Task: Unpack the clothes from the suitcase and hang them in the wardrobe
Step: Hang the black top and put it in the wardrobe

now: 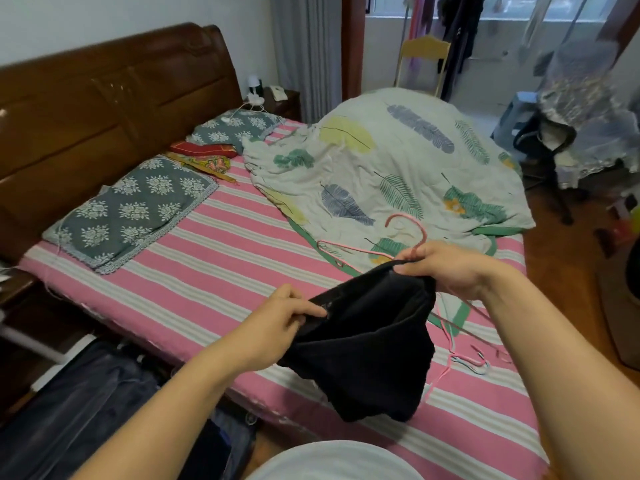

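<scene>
A black garment (370, 344) hangs in the air over the bed's near edge. My left hand (277, 320) pinches its left upper edge. My right hand (446, 268) grips its right upper edge together with the neck of a pink wire hanger (408, 226), whose hook sticks up above my fingers. One hanger arm runs left over the quilt, the rest is hidden behind the garment. Several more thin hangers (474, 362) lie on the bed to the right of the garment. Dark clothes (79, 403) lie at the lower left beside the bed; the suitcase itself is not plainly visible.
The bed (214, 258) has a pink striped sheet, two grey flowered pillows (138, 209) and a bunched leaf-print quilt (391, 171). A wooden headboard (104, 109) stands at left. A chair (420, 60) and hanging clothes (460, 32) are by the window; clutter sits at right.
</scene>
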{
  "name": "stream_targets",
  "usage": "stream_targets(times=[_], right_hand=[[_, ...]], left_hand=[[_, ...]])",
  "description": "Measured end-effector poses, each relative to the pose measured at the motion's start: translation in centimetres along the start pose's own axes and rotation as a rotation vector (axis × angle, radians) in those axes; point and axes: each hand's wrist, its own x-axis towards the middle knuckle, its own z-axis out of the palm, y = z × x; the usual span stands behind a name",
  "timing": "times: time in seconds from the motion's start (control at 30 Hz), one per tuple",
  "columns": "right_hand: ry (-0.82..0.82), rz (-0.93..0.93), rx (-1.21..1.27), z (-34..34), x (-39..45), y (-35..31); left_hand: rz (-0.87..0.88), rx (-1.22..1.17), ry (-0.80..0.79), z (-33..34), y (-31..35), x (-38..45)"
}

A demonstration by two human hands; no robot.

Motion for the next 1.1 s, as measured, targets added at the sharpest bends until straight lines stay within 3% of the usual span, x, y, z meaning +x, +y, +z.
stream_targets(times=[0.1, 0.17, 0.3, 0.37, 0.53, 0.67, 0.77, 0.87, 0.93, 0.97, 1.03, 1.1], right_hand=[[-0.067, 0.004, -0.019, 0.7, 0.9, 0.8], [-0.003, 0.014, 0.007, 1.1, 1.6, 1.7], [0.395, -0.061, -0.150, 1.4, 1.8, 4.0], [0.502, -0.122, -0.254, 1.2, 1.0, 4.8], [0.424, -0.203, -0.388, 1.2, -1.3, 4.9], [0.354, -0.251, -0.484, 4.6, -1.4, 2.6], [0.456, -0.278, -0.599, 8.0, 0.5, 1.6], [0.551, -0.318, -0.666, 10.5, 2.7, 1.9], [0.612, -0.389, -0.564, 10.6, 2.7, 1.4], [0.632, -0.444, -0.475, 10.1, 2.2, 0.8], [0.617, -0.549, -0.254, 8.5, 0.7, -1.1], [0.536, -0.609, -0.057, 7.0, -1.0, -3.6]], left_hand=[[0.051, 0.154, 0.013, -0.8, 0.4, -0.3], [0.023, 0.182, 0.075, -1.3, 0.1, 0.8], [-0.228, 0.027, 0.087, -2.1, -1.9, 3.7], [-0.380, -0.043, 0.074, -2.4, -3.7, 4.7], [-0.509, 0.044, 0.029, -2.8, -6.2, 5.7], [-0.359, 0.249, 0.037, -1.8, -3.7, 6.4], [-0.206, 0.339, 0.106, -0.8, 1.0, 6.1], [-0.003, 0.283, 0.145, 0.0, 4.8, 5.3], [0.119, 0.201, 0.147, -0.2, 6.1, 4.6], [0.181, 0.159, 0.194, -0.9, 6.4, 4.3], [0.323, 0.164, 0.445, -3.4, 6.5, 3.7], [0.408, 0.363, 0.642, -6.5, 6.8, 3.7]])
